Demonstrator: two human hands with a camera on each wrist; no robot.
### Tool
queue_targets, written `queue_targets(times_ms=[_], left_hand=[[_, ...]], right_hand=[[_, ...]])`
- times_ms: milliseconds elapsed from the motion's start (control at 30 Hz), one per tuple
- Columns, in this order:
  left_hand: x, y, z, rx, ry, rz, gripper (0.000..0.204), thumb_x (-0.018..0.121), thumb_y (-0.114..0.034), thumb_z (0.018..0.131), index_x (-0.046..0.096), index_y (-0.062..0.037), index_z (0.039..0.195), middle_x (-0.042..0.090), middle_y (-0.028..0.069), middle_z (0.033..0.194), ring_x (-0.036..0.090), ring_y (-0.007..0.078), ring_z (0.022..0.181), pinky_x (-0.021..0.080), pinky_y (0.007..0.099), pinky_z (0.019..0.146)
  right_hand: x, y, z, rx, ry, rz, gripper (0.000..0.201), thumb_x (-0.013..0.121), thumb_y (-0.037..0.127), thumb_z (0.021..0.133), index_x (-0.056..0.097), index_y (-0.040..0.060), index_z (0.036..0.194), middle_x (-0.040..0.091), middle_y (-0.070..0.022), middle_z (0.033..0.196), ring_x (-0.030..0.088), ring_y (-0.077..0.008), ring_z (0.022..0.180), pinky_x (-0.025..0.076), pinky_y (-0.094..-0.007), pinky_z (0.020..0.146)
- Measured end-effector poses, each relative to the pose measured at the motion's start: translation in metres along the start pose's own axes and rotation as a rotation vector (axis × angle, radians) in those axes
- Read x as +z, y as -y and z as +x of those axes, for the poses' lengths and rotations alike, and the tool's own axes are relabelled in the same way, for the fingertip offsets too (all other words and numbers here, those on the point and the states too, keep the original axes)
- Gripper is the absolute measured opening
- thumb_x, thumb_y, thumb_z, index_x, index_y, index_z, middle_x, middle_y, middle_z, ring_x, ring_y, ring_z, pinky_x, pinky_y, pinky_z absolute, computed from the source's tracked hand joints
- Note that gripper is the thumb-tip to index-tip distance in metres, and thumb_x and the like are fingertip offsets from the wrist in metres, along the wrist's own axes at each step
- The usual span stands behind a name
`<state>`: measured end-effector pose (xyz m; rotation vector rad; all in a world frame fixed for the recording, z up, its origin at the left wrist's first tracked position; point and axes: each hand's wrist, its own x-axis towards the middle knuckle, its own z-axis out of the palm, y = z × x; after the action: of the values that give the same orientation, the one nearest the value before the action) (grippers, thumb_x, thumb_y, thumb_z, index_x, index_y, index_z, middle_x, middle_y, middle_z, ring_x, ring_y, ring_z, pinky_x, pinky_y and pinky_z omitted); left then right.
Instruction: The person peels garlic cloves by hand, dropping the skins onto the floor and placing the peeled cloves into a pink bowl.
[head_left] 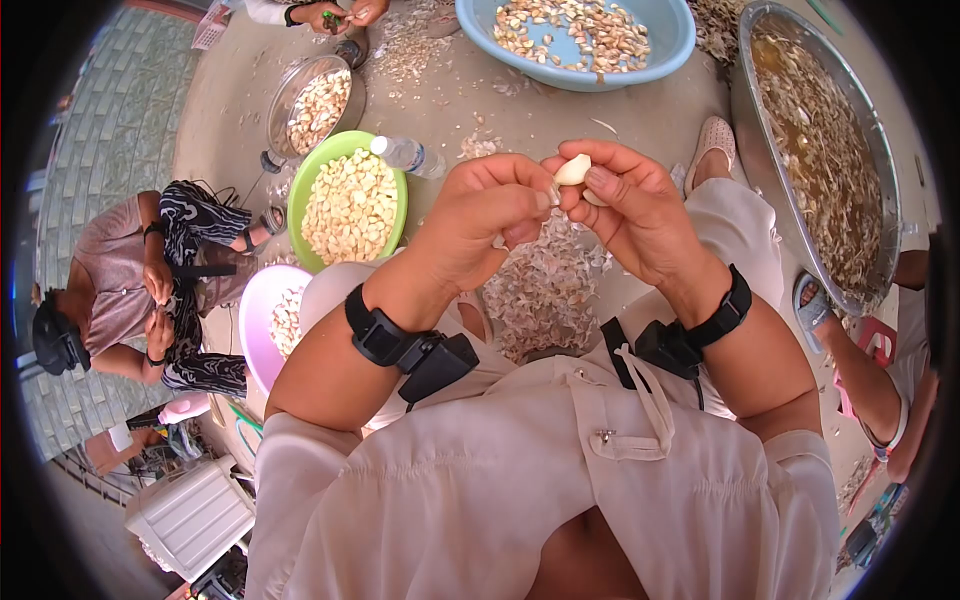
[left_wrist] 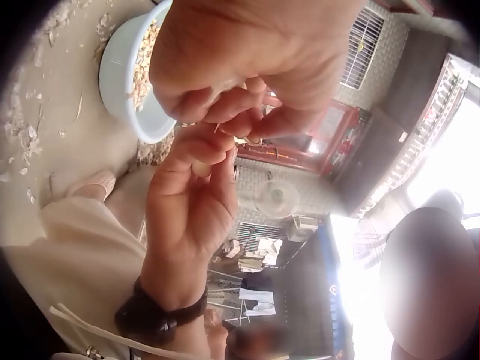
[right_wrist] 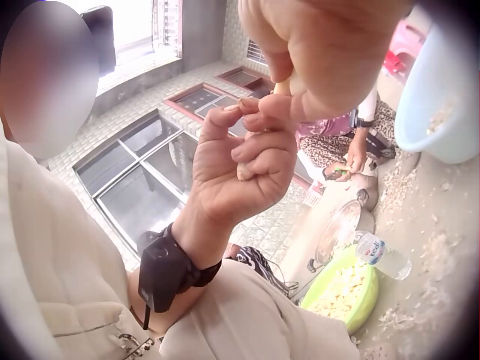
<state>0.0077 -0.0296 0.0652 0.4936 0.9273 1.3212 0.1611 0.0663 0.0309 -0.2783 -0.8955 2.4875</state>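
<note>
In front of my body both hands meet at the fingertips. The right hand [head_left: 632, 205] pinches a peeled, cream-white garlic clove [head_left: 573, 170] between thumb and fingers. A second pale clove [left_wrist: 201, 169] is tucked in its curled fingers, partly hidden. My left hand [head_left: 485, 208] has thumb and forefinger pinched on a scrap of garlic skin [head_left: 553, 192] right beside the clove. Its other fingers curl around a small pale piece [right_wrist: 244, 172], mostly covered by them. Below the hands lies a heap of papery garlic skins [head_left: 548, 285].
A green basin [head_left: 398, 225] of peeled cloves and a pink basin [head_left: 250, 325] stand at left, a water bottle [head_left: 410, 157] by the green one. Ahead is a blue basin [head_left: 560, 78] of cloves. A metal tub [head_left: 790, 190] of skins in water is at right. People sit around.
</note>
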Motion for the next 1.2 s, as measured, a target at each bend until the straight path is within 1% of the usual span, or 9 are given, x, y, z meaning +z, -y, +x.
queue_targets(times_ms=[100,300,400,467,667,900,1000,1067,1200], left_hand=[[-0.002,0.000,0.000,0.048,0.095,0.077,0.010,0.055,-0.003,0.074,0.056,0.0015,0.082,0.052,0.0039,0.069,0.037,0.0072,0.051,0.031,0.0212,0.050],[0.000,0.000,0.000,0.038,0.095,0.240,0.010,0.060,-0.008,0.073,0.058,0.0012,0.078,0.054,0.0034,0.071,0.037,0.0059,0.052,0.030,0.0211,0.050],[0.006,-0.006,-0.001,-0.036,-0.058,0.372,0.013,0.064,-0.012,0.075,0.060,0.0005,0.077,0.056,0.0015,0.071,0.041,0.0044,0.056,0.032,0.0192,0.052],[0.006,-0.001,0.001,0.074,-0.127,0.487,0.013,0.065,-0.012,0.076,0.062,-0.0002,0.079,0.057,0.0005,0.072,0.044,0.0037,0.059,0.034,0.0176,0.054],[0.003,0.005,0.004,0.153,-0.211,0.651,0.010,0.065,-0.006,0.076,0.063,-0.0004,0.084,0.059,-0.0010,0.074,0.049,0.0023,0.065,0.036,0.0153,0.058],[0.006,0.008,0.007,0.158,-0.258,0.719,0.007,0.062,-0.005,0.077,0.062,0.0004,0.082,0.058,-0.0018,0.072,0.047,0.0011,0.064,0.037,0.0156,0.057],[0.005,0.015,0.011,0.238,-0.291,0.667,0.005,0.061,-0.003,0.071,0.061,0.0010,0.073,0.057,-0.0022,0.065,0.048,0.0016,0.057,0.038,0.0166,0.049],[0.006,0.013,0.009,0.197,-0.273,0.666,0.005,0.061,-0.003,0.074,0.061,0.0001,0.078,0.057,-0.0022,0.070,0.047,0.0012,0.061,0.037,0.0157,0.054],[0.007,0.011,0.007,0.160,-0.271,0.648,0.005,0.060,-0.002,0.075,0.061,-0.0007,0.080,0.057,-0.0025,0.072,0.047,0.0012,0.063,0.036,0.0155,0.056]], right_hand=[[-0.001,0.000,0.000,-0.006,-0.009,0.014,0.025,0.047,0.006,0.088,0.051,-0.0046,0.110,0.057,-0.0130,0.105,0.058,-0.0130,0.084,0.050,-0.0234,0.076],[-0.004,0.002,-0.003,-0.021,-0.024,0.002,0.024,0.049,0.001,0.085,0.052,-0.0040,0.108,0.058,-0.0114,0.102,0.058,-0.0130,0.085,0.049,-0.0235,0.076],[-0.003,0.003,-0.004,-0.038,-0.067,-0.050,0.024,0.052,0.001,0.083,0.054,-0.0033,0.106,0.058,-0.0094,0.099,0.056,-0.0112,0.080,0.048,-0.0221,0.072],[-0.003,0.004,-0.005,-0.039,-0.080,-0.093,0.023,0.054,0.000,0.081,0.056,-0.0025,0.104,0.057,-0.0076,0.095,0.054,-0.0096,0.076,0.046,-0.0210,0.068],[0.001,0.009,-0.008,-0.293,-0.081,-0.807,0.018,0.057,-0.002,0.076,0.062,0.0023,0.093,0.055,-0.0033,0.090,0.050,-0.0071,0.073,0.042,-0.0196,0.063],[0.005,0.008,-0.009,-0.325,-0.034,-0.825,0.016,0.059,-0.001,0.076,0.062,0.0027,0.092,0.054,-0.0035,0.093,0.050,-0.0065,0.074,0.041,-0.0189,0.062],[0.006,0.007,-0.009,-0.285,-0.066,-0.784,0.016,0.059,0.000,0.076,0.062,0.0026,0.092,0.054,-0.0034,0.092,0.050,-0.0065,0.073,0.042,-0.0191,0.062],[0.005,0.007,-0.009,-0.269,-0.098,-0.774,0.016,0.059,0.001,0.077,0.062,0.0025,0.092,0.056,-0.0031,0.089,0.051,-0.0067,0.072,0.042,-0.0194,0.063],[0.000,0.001,-0.006,-0.166,-0.136,-0.493,0.016,0.058,0.004,0.080,0.061,0.0006,0.095,0.059,-0.0036,0.081,0.052,-0.0076,0.070,0.044,-0.0203,0.064]])
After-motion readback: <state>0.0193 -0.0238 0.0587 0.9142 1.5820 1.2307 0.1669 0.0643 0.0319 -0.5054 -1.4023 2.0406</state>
